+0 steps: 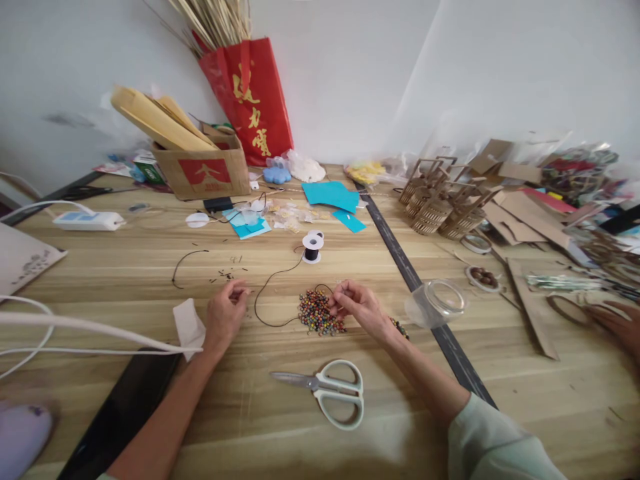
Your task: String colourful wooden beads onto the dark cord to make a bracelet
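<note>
My right hand (361,308) is pinched on a thin black cord (256,303), at the right edge of a heap of small multicoloured beads (315,312). The cord runs from a white spool (313,247) wound with black, bends left, and passes into the beads. My left hand (229,315) is over the table left of the beads, its fingers curled together; what they hold, if anything, is too small to make out. A few more beads (400,328) show beside my right wrist. Scissors with pale handles (343,393) lie in front of the heap, between my forearms.
A clear plastic container (437,303) and a dish of brown beads (483,278) lie to the right. Another person's hand (615,323) is at the far right. White cables (100,327) and a black phone-like slab (123,413) lie left. Behind stand a cardboard box (203,170) and small bamboo baskets (435,207).
</note>
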Available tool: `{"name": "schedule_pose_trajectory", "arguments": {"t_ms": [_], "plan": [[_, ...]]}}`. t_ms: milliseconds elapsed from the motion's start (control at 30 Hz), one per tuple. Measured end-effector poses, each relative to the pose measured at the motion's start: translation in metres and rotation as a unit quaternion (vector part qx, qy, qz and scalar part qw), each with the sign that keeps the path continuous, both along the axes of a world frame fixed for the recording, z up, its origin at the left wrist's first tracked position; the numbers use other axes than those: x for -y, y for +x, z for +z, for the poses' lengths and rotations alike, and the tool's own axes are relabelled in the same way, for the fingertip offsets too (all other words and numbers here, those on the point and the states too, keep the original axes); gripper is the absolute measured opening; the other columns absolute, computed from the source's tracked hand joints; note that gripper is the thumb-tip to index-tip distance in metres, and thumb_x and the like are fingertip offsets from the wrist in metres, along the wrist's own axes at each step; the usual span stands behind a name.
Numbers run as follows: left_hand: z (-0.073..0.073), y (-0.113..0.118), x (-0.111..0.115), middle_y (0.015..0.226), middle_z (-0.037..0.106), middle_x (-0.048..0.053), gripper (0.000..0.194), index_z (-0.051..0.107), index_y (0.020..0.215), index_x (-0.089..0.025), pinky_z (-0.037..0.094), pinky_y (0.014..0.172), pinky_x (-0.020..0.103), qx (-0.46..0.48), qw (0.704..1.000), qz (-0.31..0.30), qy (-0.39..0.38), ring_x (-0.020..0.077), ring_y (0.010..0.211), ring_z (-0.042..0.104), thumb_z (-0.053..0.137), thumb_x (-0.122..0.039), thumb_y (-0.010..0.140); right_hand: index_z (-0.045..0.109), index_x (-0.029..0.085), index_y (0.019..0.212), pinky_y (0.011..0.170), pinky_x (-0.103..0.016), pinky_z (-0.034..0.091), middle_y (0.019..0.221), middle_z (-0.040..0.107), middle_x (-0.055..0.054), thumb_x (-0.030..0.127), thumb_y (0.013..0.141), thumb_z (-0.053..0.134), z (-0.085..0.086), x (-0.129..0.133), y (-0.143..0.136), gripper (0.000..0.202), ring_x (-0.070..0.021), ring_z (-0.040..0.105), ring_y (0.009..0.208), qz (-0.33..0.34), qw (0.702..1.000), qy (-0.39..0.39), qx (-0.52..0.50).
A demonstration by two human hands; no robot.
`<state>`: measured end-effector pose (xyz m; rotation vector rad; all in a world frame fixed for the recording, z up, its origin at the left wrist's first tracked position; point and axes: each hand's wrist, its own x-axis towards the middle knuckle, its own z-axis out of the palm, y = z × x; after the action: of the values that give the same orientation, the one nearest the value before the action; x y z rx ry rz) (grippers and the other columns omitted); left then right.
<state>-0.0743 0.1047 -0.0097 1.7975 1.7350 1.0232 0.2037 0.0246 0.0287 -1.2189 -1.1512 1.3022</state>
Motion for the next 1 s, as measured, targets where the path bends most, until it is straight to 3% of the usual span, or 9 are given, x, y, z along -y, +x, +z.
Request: {"name": "schedule_pose_trajectory", "arguments": {"t_ms": [133,233,367,533,733,1000], "plan": [[-0.003,0.006,0.003,0.102,0.071,0.010,0.040,0.060,0.116,-0.015,0.055,0.077,0.034,0.006,0.998,-0.025,0.053,0.0210,0.083,0.067,0.046,-0.032,0.082,0.061,0.015,0.091,0.051,-0.020,0.052,0.074,0.066,-0.001,0.048,0.074,0.073,-0.005,0.000,0.004,0.039,-0.0104,0.064,0.060,-0.001,0.999,-0.019,-0.031],[0.001,0.016,0.013,0.101,0.070,0.010,0.028,0.066,0.101,-0.016,0.051,0.088,0.038,-0.034,0.986,-0.120,0.115,0.0233,0.096,0.063,0.045,-0.027,0.086,0.064,0.015,0.095,0.054,-0.020,0.053,0.075,0.066,0.000,0.046,0.072,0.074,-0.005,-0.001,0.005,0.040,-0.0099,0.064,0.062,0.001,0.998,-0.023,-0.050],[0.004,0.033,0.029,0.090,0.070,0.006,0.014,0.069,0.087,-0.019,0.048,0.091,0.041,-0.101,0.949,-0.269,0.129,0.0229,0.092,0.060,0.057,-0.026,0.086,0.067,0.016,0.095,0.059,-0.021,0.054,0.077,0.067,0.000,0.044,0.073,0.074,0.001,-0.004,0.002,0.036,-0.0096,0.064,0.065,0.018,0.998,-0.025,-0.057],[-0.002,0.041,0.037,0.084,0.066,0.005,0.006,0.069,0.082,-0.019,0.049,0.082,0.037,-0.165,0.922,-0.327,0.124,0.0227,0.089,0.056,0.063,-0.021,0.083,0.066,0.017,0.096,0.058,-0.020,0.053,0.071,0.066,0.002,0.042,0.073,0.075,0.009,-0.009,-0.004,0.035,-0.0084,0.063,0.061,0.024,0.997,-0.022,-0.066],[-0.002,0.036,0.030,0.078,0.067,0.004,0.014,0.065,0.075,-0.019,0.049,0.080,0.035,-0.102,0.935,-0.327,0.088,0.0210,0.084,0.059,0.056,-0.017,0.085,0.066,0.017,0.096,0.058,-0.021,0.052,0.070,0.065,0.002,0.040,0.074,0.075,0.014,-0.009,-0.008,0.034,-0.0090,0.061,0.062,0.023,0.998,-0.009,-0.059],[0.005,0.025,0.023,0.083,0.074,0.004,0.022,0.068,0.084,-0.019,0.051,0.077,0.031,0.031,0.989,-0.140,0.040,0.0206,0.081,0.066,0.053,-0.034,0.082,0.066,0.016,0.100,0.061,-0.021,0.051,0.079,0.063,0.000,0.044,0.078,0.072,0.023,0.012,-0.020,0.035,-0.0093,0.060,0.065,0.080,0.995,-0.032,-0.052]]}}
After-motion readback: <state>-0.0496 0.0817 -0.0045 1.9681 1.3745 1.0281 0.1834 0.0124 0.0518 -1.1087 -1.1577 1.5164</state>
